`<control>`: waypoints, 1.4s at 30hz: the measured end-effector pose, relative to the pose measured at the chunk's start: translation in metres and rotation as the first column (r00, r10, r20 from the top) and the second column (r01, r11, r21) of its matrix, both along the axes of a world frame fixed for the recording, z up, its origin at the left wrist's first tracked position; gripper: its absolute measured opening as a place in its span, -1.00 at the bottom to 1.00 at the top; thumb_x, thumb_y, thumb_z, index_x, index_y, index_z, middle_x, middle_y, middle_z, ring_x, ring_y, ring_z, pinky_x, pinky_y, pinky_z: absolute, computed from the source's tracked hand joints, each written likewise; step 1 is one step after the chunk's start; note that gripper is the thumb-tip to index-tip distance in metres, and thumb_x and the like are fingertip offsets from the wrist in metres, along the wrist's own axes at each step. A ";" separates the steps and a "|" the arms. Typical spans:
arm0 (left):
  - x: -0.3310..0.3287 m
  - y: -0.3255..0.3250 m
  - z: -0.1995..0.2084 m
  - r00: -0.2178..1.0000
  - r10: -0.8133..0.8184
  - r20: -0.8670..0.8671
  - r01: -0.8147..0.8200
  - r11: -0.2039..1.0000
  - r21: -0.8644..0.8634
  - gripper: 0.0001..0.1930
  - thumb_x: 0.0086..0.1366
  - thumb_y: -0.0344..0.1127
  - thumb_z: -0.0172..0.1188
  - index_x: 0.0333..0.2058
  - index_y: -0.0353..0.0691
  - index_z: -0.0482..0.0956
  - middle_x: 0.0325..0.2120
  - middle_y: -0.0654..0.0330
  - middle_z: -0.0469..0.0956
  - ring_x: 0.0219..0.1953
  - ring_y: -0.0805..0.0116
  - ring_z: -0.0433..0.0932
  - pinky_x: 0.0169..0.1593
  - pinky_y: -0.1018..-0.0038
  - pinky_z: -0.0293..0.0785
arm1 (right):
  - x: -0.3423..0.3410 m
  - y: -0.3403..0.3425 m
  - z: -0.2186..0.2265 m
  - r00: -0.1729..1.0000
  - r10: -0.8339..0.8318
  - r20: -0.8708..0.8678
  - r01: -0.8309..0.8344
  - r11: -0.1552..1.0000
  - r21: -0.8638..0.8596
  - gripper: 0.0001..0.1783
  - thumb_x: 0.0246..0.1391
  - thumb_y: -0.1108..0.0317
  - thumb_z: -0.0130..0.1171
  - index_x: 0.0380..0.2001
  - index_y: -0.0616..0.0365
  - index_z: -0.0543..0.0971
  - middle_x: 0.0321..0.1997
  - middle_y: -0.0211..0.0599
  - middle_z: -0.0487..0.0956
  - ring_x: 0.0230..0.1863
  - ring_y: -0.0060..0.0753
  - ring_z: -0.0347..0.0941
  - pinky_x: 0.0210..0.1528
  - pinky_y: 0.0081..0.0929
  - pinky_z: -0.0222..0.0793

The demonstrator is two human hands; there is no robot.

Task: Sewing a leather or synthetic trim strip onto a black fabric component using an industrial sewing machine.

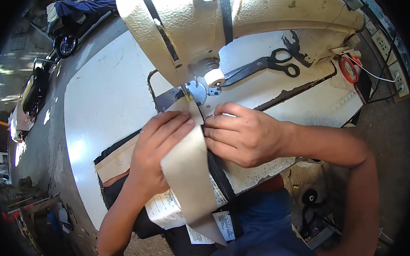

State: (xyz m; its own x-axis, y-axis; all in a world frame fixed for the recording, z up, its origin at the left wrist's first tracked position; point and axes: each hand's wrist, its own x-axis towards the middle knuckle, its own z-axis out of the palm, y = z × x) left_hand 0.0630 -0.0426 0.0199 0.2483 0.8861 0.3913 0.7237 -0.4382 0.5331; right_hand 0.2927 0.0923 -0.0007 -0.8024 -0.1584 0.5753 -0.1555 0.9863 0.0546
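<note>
The left hand (157, 146) is laid on the pale strip (186, 166), its fingers pressed side by side. Its thumb is hidden, so it cannot be told if anything is pinched. At 3 o'clock from it, the right hand (247, 137) is curled, with its fingertips held to the edge of the black cloth (221, 180); a pinch cannot be made out there. The strip is placed between the hands. Its top is set by the needle (187, 95) at 12 o'clock, and its long tail is hung down toward 6 o'clock. Under the strip, white labels (163, 211) are seen at 7 o'clock.

Above the hands, the table (101, 96) is crossed by the big cream sewing machine (278, 13). Black scissors (262, 65) are laid between 1 and 2 o'clock. A red ring (349, 69) is seen at 2 o'clock, near the wall sockets (384, 46). Far off at 10 o'clock, a bike (66, 45) is parked.
</note>
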 end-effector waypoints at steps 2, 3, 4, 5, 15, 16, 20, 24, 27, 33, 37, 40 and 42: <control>0.005 -0.003 0.001 0.984 0.017 -0.176 -0.017 1.000 0.004 -0.43 0.31 -0.19 0.31 0.26 -0.31 0.62 0.25 0.00 0.61 0.31 -0.03 0.51 0.43 0.05 0.39 | 0.004 -0.001 0.003 0.999 -0.009 0.037 0.010 1.000 -0.025 -0.88 0.21 0.41 0.30 -0.25 0.24 0.67 -0.09 -0.09 0.73 0.00 -0.14 0.65 0.10 -0.05 0.52; 0.007 -0.004 0.001 0.964 0.025 -0.263 -0.024 1.000 0.008 -0.41 0.31 -0.17 0.32 0.28 -0.29 0.60 0.27 0.00 0.59 0.33 -0.02 0.49 0.45 0.03 0.37 | 0.006 -0.001 0.004 0.998 -0.012 0.056 0.014 0.999 -0.036 -0.89 0.21 0.41 0.30 -0.26 0.23 0.66 -0.08 -0.08 0.73 0.01 -0.14 0.65 0.11 -0.04 0.52; 0.008 -0.005 0.001 0.937 0.034 -0.347 -0.031 0.999 0.013 -0.38 0.30 -0.15 0.32 0.30 -0.27 0.59 0.29 0.00 0.57 0.35 -0.02 0.48 0.47 0.02 0.35 | 0.006 -0.002 0.004 0.997 -0.016 0.074 0.019 0.999 -0.046 -0.90 0.21 0.42 0.29 -0.27 0.23 0.66 -0.07 -0.08 0.73 0.02 -0.14 0.65 0.12 -0.04 0.52; 0.007 -0.005 0.001 0.937 0.037 -0.347 -0.034 0.999 0.013 -0.38 0.30 -0.15 0.32 0.30 -0.27 0.59 0.29 0.00 0.57 0.35 -0.02 0.48 0.47 0.02 0.35 | 0.007 -0.002 0.004 0.997 -0.013 0.074 0.016 0.999 -0.046 -0.90 0.21 0.42 0.29 -0.27 0.23 0.66 -0.07 -0.08 0.73 0.02 -0.14 0.65 0.12 -0.04 0.52; 0.007 -0.005 0.009 0.875 0.041 -0.482 -0.063 0.998 -0.030 -0.39 0.34 -0.15 0.34 0.35 -0.18 0.58 0.32 0.09 0.56 0.41 0.07 0.46 0.54 -0.01 0.26 | 0.006 -0.001 -0.001 0.999 -0.005 0.043 0.011 0.990 -0.141 -0.87 0.19 0.43 0.31 -0.24 0.26 0.63 -0.05 -0.07 0.71 0.10 -0.11 0.65 0.18 0.01 0.51; 0.006 -0.003 0.009 0.874 0.045 -0.484 -0.065 0.998 -0.024 -0.38 0.34 -0.15 0.34 0.35 -0.19 0.57 0.32 0.08 0.55 0.41 0.08 0.45 0.55 -0.02 0.24 | 0.005 0.000 -0.001 0.999 -0.012 0.050 0.019 0.990 -0.136 -0.86 0.19 0.42 0.31 -0.24 0.26 0.63 -0.03 -0.07 0.71 0.11 -0.11 0.65 0.19 0.00 0.50; 0.001 0.005 0.008 0.872 0.058 -0.487 -0.071 0.997 -0.007 -0.36 0.34 -0.13 0.35 0.35 -0.24 0.54 0.31 0.06 0.53 0.42 0.11 0.41 0.57 -0.03 0.18 | 0.000 0.008 0.001 0.997 -0.032 0.071 0.040 0.992 -0.122 -0.84 0.18 0.42 0.33 -0.22 0.26 0.63 0.01 -0.07 0.70 0.16 -0.10 0.63 0.23 -0.01 0.49; -0.002 0.009 0.008 0.849 0.090 -0.520 -0.092 0.995 0.021 -0.34 0.32 -0.18 0.38 0.36 -0.24 0.54 0.31 0.06 0.53 0.43 0.10 0.40 0.58 -0.06 0.16 | -0.004 0.015 0.007 0.991 -0.023 0.129 0.046 0.983 -0.179 -0.83 0.17 0.41 0.36 -0.21 0.26 0.63 0.04 -0.07 0.70 0.19 -0.09 0.62 0.28 -0.05 0.48; -0.001 0.012 0.007 0.831 0.132 -0.540 -0.128 0.991 0.045 -0.35 0.32 -0.17 0.37 0.37 -0.20 0.56 0.32 0.09 0.54 0.45 0.11 0.40 0.60 -0.07 0.14 | -0.006 0.018 0.003 0.991 -0.055 0.125 0.075 0.984 -0.162 -0.81 0.16 0.40 0.37 -0.20 0.24 0.64 0.04 -0.10 0.70 0.20 -0.09 0.62 0.30 -0.06 0.47; 0.005 0.018 0.003 0.762 0.209 -0.613 -0.184 0.977 0.104 -0.36 0.32 -0.17 0.37 0.36 -0.20 0.59 0.33 0.10 0.56 0.45 0.09 0.43 0.62 -0.11 0.11 | -0.010 0.029 0.003 0.993 -0.095 0.068 0.103 0.987 -0.124 -0.86 0.17 0.36 0.34 -0.27 0.18 0.63 -0.06 -0.20 0.69 0.05 -0.17 0.60 0.27 -0.17 0.45; -0.003 0.022 0.007 0.814 0.172 -0.555 -0.141 0.985 0.100 -0.39 0.29 -0.24 0.41 0.33 -0.21 0.62 0.29 0.04 0.58 0.42 0.06 0.46 0.59 -0.07 0.17 | -0.008 0.028 0.006 0.991 -0.107 0.082 0.116 0.986 -0.121 -0.84 0.15 0.36 0.37 -0.24 0.17 0.66 -0.01 -0.25 0.71 0.08 -0.21 0.61 0.25 -0.20 0.46; -0.009 0.019 0.010 0.871 0.113 -0.478 -0.083 0.993 0.085 -0.40 0.26 -0.31 0.45 0.29 -0.21 0.65 0.26 -0.01 0.60 0.39 0.03 0.48 0.55 -0.03 0.23 | -0.005 0.024 0.008 0.987 -0.121 0.110 0.135 0.983 -0.128 -0.80 0.14 0.36 0.41 -0.18 0.16 0.70 0.07 -0.29 0.73 0.16 -0.22 0.64 0.25 -0.19 0.48; -0.009 0.013 0.006 0.989 0.038 -0.141 -0.049 0.996 -0.071 -0.40 0.25 -0.33 0.45 0.29 -0.23 0.65 0.24 -0.02 0.61 0.38 0.02 0.50 0.54 0.02 0.25 | -0.002 0.013 0.009 0.997 -0.063 0.052 0.069 0.990 -0.121 -0.82 0.15 0.37 0.39 -0.19 0.17 0.70 0.05 -0.29 0.74 0.14 -0.24 0.65 0.23 -0.22 0.49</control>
State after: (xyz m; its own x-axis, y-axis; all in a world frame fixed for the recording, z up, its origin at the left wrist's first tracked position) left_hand 0.0542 -0.0295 0.0262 0.2562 0.9224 0.2889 0.8106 -0.3678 0.4556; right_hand 0.2907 0.1053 0.0087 -0.8359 -0.0347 0.5478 -0.0893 0.9933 -0.0734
